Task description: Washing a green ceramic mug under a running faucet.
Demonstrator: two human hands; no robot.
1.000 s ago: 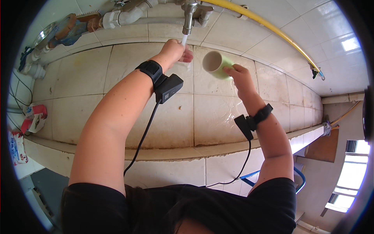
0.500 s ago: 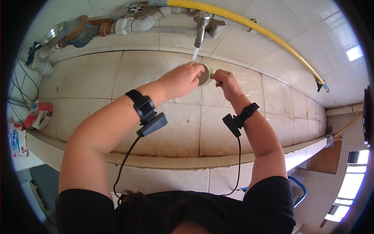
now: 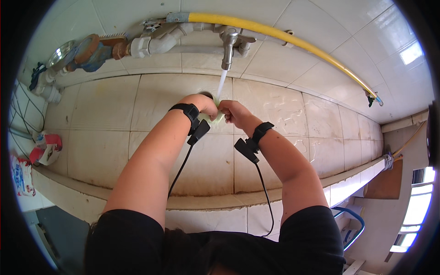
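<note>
Water runs in a stream (image 3: pixel 222 85) from a metal tap (image 3: pixel 228 51) onto the place where my hands meet. A small round cup (image 3: pixel 206 94) with a pale rim and dark inside shows partly behind my left hand (image 3: pixel 203 103), whose curled fingers grip it. My right hand (image 3: pixel 232 112) is closed, its fingertips pinching the cup's pale green side close to the left fingers. Most of the cup is hidden by my hands. Below it lies the wet tiled basin floor (image 3: pixel 183 156). Each wrist wears a black strap with a cabled device.
A yellow hose (image 3: pixel 256 28) runs along the back wall above grey pipes (image 3: pixel 165 42). A brush (image 3: pixel 113 38) and a metal bowl (image 3: pixel 61 52) rest at the far left. A red and white bag (image 3: pixel 46 147) sits left. A raised tiled edge (image 3: pixel 215 200) borders the basin's near side.
Both hands have moved left and nearer to me with the cup. The cup's opening now turns away, mostly behind my left hand. The view has shifted slightly.
</note>
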